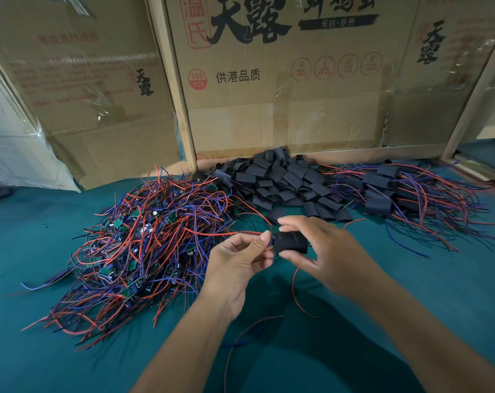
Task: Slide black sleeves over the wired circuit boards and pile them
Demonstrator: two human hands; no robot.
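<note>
Reaching in from the lower edge, both forearms are held above the green table (411, 279), and the hands meet near the middle of the view. The right hand (323, 251) is turned with its back upward; a black sleeve (291, 242) is pinched between its thumb below and its forefinger above, while the other fingers are loosely curved. The sleeve is held in the air, just above the table, with its long axis lying roughly left to right and its open end pointing toward the left hand (237, 265). The left hand is turned palm partly up, and its fingers are curled; wires are pinched between its thumb and fingertips right at the sleeve's left opening. Whether a board is already inside the sleeve cannot be told, because it is hidden. A red wire (297, 293) hangs down from the sleeve and lies curved on the table. To the left, a tangled heap of wired boards (144, 245) is seen. Behind the hands, loose sleeves are heaped in a pile (280, 180), and to the right a pile of finished pieces (396, 191) is laid. Cardboard boxes (283, 89) are stood behind the table.
</note>
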